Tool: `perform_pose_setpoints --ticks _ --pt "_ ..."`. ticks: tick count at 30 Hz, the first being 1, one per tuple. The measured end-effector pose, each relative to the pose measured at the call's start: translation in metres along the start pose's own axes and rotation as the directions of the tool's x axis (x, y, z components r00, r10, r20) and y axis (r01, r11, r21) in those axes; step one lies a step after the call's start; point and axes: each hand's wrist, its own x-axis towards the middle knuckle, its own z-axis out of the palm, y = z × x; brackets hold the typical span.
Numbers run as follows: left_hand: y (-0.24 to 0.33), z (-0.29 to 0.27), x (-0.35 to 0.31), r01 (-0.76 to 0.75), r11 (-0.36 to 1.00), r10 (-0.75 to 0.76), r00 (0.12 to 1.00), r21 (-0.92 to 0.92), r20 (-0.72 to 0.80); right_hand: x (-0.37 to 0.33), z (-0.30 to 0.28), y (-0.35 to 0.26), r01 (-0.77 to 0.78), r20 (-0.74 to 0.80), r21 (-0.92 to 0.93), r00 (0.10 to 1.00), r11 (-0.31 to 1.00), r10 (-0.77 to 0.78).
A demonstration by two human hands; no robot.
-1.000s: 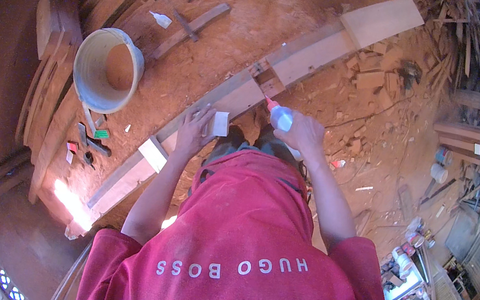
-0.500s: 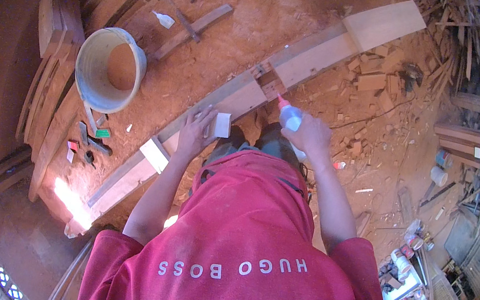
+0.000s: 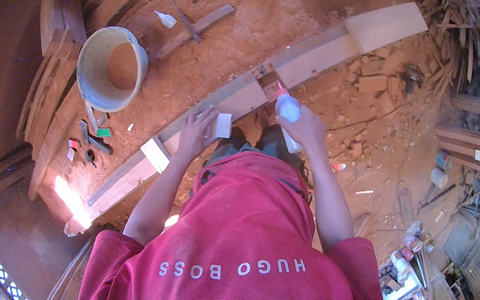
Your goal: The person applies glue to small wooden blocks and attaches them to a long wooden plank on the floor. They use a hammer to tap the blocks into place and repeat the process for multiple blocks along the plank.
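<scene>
The left forearm (image 3: 155,199) is slanting forward and the left hand (image 3: 193,135) is lying palm-down on the wooden beam (image 3: 241,97), a pale block (image 3: 223,125) sitting just right of its fingers; whether it is gripping that block, I cannot tell. Farther right, the right forearm (image 3: 332,199) is angling inward, the right hand (image 3: 307,129) wrapping around a bottle (image 3: 288,108), its pink nozzle (image 3: 280,87) pointing ahead toward the beam's notch (image 3: 268,80).

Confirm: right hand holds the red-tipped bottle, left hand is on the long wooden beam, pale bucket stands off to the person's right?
Wrong side for the bucket: the head view shows it off to the person's left. Right hand on bottle, left hand on beam: correct.
</scene>
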Motion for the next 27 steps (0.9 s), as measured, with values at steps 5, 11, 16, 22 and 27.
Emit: perform_pose_setpoints --ticks 5,11,16,22,27 --pt "0.001 0.001 0.0 0.009 1.0 -0.01 1.0 0.015 0.003 0.017 0.006 -0.016 -0.008 0.015 0.034 1.0 0.999 0.008" --pt "0.002 -0.001 0.0 -0.007 1.0 0.007 1.0 0.008 -0.001 0.024 0.02 -0.022 -0.018 -0.07 0.091 0.997 0.996 0.024" --pt "0.0 -0.002 0.0 0.014 1.0 -0.014 1.0 0.028 0.023 0.013 0.029 -0.018 -0.025 -0.066 0.152 0.997 0.988 0.035" --pt "0.004 -0.004 0.001 0.017 1.0 -0.018 0.999 0.021 0.044 -0.003 0.037 0.001 -0.031 -0.116 0.213 0.992 0.977 0.057" --pt "0.005 -0.004 0.004 0.016 1.0 -0.017 0.999 0.024 0.044 -0.017 0.032 0.022 0.105 -0.226 0.171 0.972 0.98 -0.065"
